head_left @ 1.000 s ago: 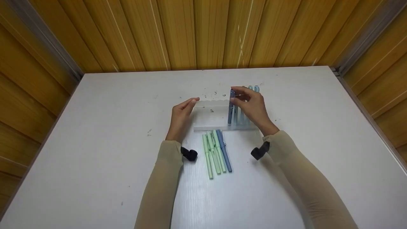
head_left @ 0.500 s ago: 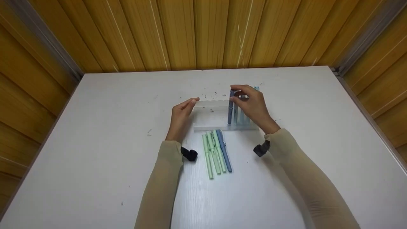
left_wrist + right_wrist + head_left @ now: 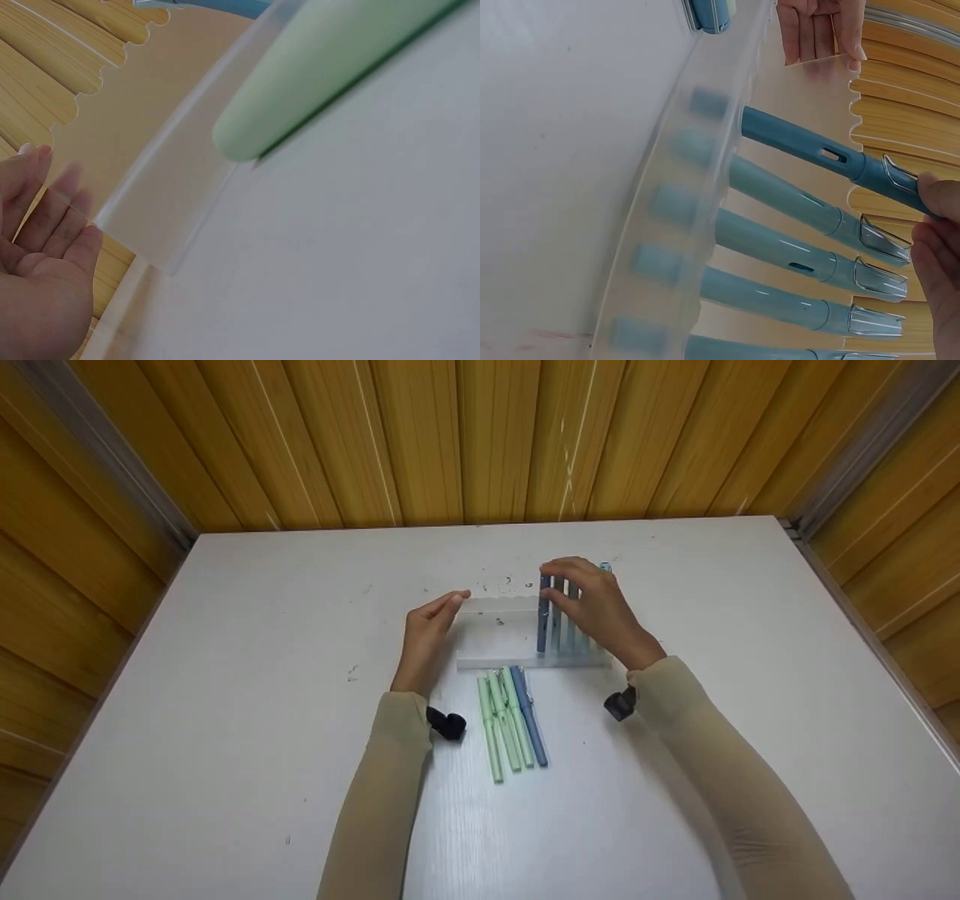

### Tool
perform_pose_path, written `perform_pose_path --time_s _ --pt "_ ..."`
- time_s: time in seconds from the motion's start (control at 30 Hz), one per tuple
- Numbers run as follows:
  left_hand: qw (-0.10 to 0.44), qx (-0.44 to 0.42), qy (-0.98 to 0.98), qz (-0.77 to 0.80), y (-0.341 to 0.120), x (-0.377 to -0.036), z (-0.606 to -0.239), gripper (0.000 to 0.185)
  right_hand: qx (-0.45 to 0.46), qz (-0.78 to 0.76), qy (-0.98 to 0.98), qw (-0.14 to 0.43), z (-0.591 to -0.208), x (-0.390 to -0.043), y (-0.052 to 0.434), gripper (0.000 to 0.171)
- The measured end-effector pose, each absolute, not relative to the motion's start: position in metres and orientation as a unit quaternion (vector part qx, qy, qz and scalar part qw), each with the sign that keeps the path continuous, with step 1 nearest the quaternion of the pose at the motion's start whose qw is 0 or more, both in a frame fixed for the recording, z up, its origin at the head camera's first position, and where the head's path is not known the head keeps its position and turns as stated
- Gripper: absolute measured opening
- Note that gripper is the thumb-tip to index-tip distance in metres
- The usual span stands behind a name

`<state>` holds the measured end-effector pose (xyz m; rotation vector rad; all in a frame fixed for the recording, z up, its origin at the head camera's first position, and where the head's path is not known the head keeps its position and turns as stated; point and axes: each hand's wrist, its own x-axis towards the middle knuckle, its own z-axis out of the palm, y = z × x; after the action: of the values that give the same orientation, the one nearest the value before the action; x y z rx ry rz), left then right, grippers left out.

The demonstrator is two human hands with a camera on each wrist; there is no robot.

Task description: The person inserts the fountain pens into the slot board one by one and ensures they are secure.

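My right hand (image 3: pixel 600 604) pinches the cap end of a dark blue pen (image 3: pixel 795 142) between thumb and fingers. That pen's lower end sits inside the front trough of a translucent pen stand (image 3: pixel 487 664). To its right, several lighter blue-green pens (image 3: pixel 772 240) stand in a row in the same rack, partly hidden by my hand in the head view. With my left hand (image 3: pixel 427 641) I hold the stand's left edge, thumb and fingers on either side of its scalloped back panel (image 3: pixel 120 105).
In front of the stand, several pale green pens (image 3: pixel 492 735) lie side by side on the white table (image 3: pixel 225 720), with one blue pen (image 3: pixel 531 720) at their right. Yellow wood-patterned panels (image 3: pixel 495 442) rise behind the table.
My right hand has shifted slightly up around the cap, its wrist moving a little right. The dark blue pen keeps its place in the stand. My left hand has not moved.
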<state>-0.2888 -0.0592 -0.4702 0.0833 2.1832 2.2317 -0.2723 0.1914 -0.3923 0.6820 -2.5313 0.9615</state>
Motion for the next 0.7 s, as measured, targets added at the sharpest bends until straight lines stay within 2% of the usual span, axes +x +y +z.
perform_pose_path --time_s 0.3,0.7 --pt "0.015 0.031 0.708 0.706 -0.058 -0.272 -0.445 0.036 0.262 0.285 -0.9 0.198 -0.395 -0.276 0.195 0.035" --pt "0.007 0.04 0.703 0.71 -0.059 -0.277 -0.454 0.036 0.265 0.273 -0.904 0.195 -0.399 -0.285 0.196 0.036"
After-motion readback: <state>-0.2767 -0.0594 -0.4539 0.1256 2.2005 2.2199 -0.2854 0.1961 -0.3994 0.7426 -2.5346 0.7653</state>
